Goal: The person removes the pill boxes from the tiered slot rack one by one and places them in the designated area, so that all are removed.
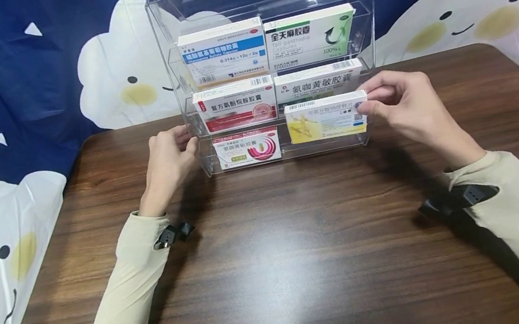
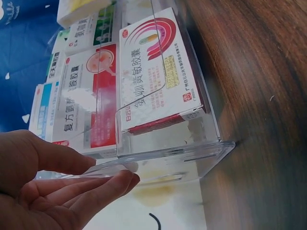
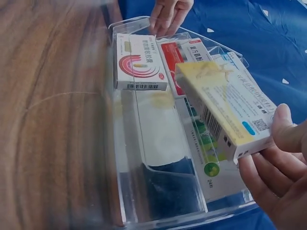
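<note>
A clear acrylic tiered display rack [image 1: 283, 157] stands on the table, bearing medicine boxes. My right hand [image 1: 407, 104] pinches a yellow-and-white medicine box [image 1: 328, 123] by its right end, thumb in front and fingers behind. In the right wrist view this box [image 3: 225, 100] is tilted, over the vacant right half of the lowest tier. My left hand [image 1: 168, 160] grips the rack's left side panel [image 2: 158, 155], thumb and fingers on either side of its edge. Closest to it in the lowest tier is a white box with pink arcs [image 1: 249, 149].
Above sit a red-and-white box [image 1: 236, 105] and a white-and-green box [image 1: 317, 79], partly covered by the held box. Higher up are a blue-and-white box [image 1: 224, 54] and a green-and-white box [image 1: 311, 37]. The top tier holds nothing. A blue cloud-print cloth [image 1: 9, 96] hangs behind the wooden table [image 1: 272, 259].
</note>
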Available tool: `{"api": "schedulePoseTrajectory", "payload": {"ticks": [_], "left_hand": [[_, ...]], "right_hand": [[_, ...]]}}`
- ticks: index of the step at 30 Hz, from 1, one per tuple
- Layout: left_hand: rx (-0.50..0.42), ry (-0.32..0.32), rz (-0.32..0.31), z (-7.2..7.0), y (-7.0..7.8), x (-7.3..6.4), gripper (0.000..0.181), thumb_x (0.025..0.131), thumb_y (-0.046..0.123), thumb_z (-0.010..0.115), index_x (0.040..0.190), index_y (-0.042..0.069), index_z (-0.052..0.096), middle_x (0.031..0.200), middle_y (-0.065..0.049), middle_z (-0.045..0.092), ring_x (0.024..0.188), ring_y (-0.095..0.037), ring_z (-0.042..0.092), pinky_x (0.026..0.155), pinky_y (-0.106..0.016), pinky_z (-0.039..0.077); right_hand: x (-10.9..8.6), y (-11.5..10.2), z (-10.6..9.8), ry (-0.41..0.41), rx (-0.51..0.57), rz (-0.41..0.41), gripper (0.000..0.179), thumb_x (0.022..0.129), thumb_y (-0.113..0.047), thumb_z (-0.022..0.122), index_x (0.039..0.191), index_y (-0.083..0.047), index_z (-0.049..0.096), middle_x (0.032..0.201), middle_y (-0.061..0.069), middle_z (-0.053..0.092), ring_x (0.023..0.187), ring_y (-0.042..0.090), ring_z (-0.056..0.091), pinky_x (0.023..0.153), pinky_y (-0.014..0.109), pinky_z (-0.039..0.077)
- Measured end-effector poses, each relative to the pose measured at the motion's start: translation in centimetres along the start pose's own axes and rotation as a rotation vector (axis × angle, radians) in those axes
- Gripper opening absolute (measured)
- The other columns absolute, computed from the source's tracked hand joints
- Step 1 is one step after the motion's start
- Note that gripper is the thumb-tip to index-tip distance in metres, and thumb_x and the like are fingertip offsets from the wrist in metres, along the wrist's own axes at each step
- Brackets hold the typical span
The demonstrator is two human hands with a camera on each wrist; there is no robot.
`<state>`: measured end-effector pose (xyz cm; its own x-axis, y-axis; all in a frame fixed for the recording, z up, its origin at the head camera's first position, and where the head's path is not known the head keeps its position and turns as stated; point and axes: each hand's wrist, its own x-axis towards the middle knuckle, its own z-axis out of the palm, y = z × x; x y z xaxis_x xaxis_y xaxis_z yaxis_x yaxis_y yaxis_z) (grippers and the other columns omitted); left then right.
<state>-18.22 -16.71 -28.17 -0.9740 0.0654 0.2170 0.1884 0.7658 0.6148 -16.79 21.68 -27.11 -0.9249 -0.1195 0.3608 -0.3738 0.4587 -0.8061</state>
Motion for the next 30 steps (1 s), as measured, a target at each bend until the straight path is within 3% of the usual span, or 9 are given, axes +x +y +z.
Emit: {"api": "schedulePoseTrajectory", "payload": {"ticks": [7, 14, 20, 24, 30], "left_hand": [[-0.017, 0.001, 0.000, 0.0, -0.1, -0.1, 0.032, 0.091, 0.004, 0.057, 0.120, -0.009, 0.063, 0.107, -0.024, 0.067, 0.106, -0.030, 0.065, 0.096, -0.040, 0.049], [-0.012, 0.005, 0.001, 0.0, 0.0, 0.0, 0.033, 0.091, 0.004, 0.057, 0.120, -0.010, 0.062, 0.107, -0.024, 0.067, 0.106, -0.031, 0.065, 0.095, -0.041, 0.049], [-0.008, 0.005, -0.003, 0.1, 0.0, 0.1, 0.033, 0.091, 0.004, 0.056, 0.120, -0.011, 0.062, 0.107, -0.024, 0.067, 0.106, -0.031, 0.065, 0.095, -0.040, 0.049], [-0.004, 0.006, -0.004, 0.1, -0.1, 0.1, 0.033, 0.091, 0.005, 0.056, 0.120, -0.011, 0.062, 0.107, -0.024, 0.067, 0.106, -0.031, 0.065, 0.096, -0.040, 0.049], [-0.011, 0.009, 0.002, 0.2, -0.1, 0.1, 0.033, 0.091, 0.004, 0.056, 0.119, -0.012, 0.061, 0.106, -0.025, 0.067, 0.105, -0.031, 0.066, 0.095, -0.041, 0.050]], "right_hand": [[-0.7, 0.9, -0.3, -0.079, 0.112, 0.173, 0.019, 0.084, 0.004, 0.070, 0.090, -0.014, 0.072, 0.074, -0.016, 0.071, 0.068, -0.001, 0.066, 0.059, 0.014, 0.052], [-2.1, 1.6, 0.6, -0.179, 0.388, 0.372, 0.013, 0.088, 0.001, 0.066, 0.089, -0.011, 0.071, 0.081, -0.001, 0.074, 0.069, 0.013, 0.071, 0.066, 0.026, 0.058], [-3.5, 2.5, 1.7, -0.277, 0.540, 0.469, 0.011, 0.089, 0.000, 0.065, 0.086, -0.009, 0.070, 0.082, 0.002, 0.074, 0.071, 0.014, 0.071, 0.065, 0.028, 0.058], [-3.9, 3.2, 2.2, -0.295, 0.559, 0.555, 0.010, 0.091, -0.004, 0.064, 0.084, -0.010, 0.069, 0.080, 0.002, 0.073, 0.071, 0.012, 0.070, 0.066, 0.027, 0.058], [-4.1, 3.9, 2.9, -0.320, 0.496, 0.663, 0.014, 0.094, -0.019, 0.063, 0.091, -0.006, 0.065, 0.081, 0.001, 0.072, 0.073, 0.011, 0.070, 0.070, 0.027, 0.058]]}}
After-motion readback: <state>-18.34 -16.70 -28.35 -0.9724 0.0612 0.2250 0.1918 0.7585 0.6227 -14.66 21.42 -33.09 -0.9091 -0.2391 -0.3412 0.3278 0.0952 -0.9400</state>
